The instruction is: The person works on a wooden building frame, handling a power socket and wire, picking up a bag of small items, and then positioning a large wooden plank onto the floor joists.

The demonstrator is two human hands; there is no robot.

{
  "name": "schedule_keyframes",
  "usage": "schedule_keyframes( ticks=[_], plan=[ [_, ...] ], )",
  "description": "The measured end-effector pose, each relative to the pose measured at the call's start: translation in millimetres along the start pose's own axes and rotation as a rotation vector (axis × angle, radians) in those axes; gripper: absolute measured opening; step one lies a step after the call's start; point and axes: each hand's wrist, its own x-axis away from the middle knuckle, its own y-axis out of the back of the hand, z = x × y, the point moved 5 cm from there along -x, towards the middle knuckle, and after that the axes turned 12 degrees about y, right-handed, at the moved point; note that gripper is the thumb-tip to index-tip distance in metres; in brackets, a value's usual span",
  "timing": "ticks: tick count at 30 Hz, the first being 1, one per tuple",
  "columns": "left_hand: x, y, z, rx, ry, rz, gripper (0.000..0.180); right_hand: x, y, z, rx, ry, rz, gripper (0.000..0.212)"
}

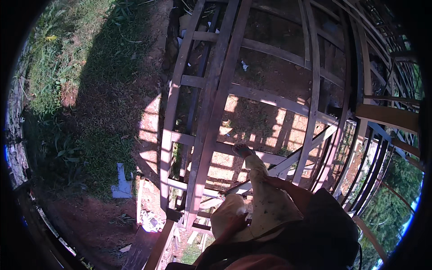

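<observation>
My right hand (275, 182) lies against my right trouser leg, its fingers stretched along the pale, dark-spotted cloth (265, 202). No object shows in it. Lower and to the left, my left hand (238, 222) rests at my bent left leg. Shadow hides its fingers, so its grip is unclear. My right foot (242, 150) is set on a wooden crosspiece (272, 156) of a timber frame. Long beams (210, 121) of this frame run up and down just left of my legs.
Open gaps between the beams show the ground (270, 121) far below. A diagonal brace (310, 144) crosses right of my foot. More timbers (387, 118) stand at the right. Grass (99, 148) with a pale sheet scrap (121, 183) lies left, and a post (164, 234) rises near the bottom.
</observation>
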Motion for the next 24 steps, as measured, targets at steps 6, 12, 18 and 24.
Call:
schedule_keyframes(
  ticks=[6,12,18,24],
  plan=[
    [-4.6,89.1,-8.4,-0.217,-0.087,-0.23,0.059,67.2,13.5,7.3,-0.304,-0.089,-0.112,0.048],
    [-12.7,161.9,-52.7,-0.213,-0.059,-0.189,0.042,101.3,25.9,46.6,-0.454,-0.081,-0.199,0.048],
    [8.6,222.0,-40.9,-0.198,-0.129,-0.248,0.044,101.3,39.8,90.1,-0.492,-0.036,-0.25,0.047],
    [26.3,289.8,-24.5,-0.031,-0.24,-0.352,0.047,80.9,59.9,135.5,-0.417,0.017,-0.281,0.047]
  ],
)
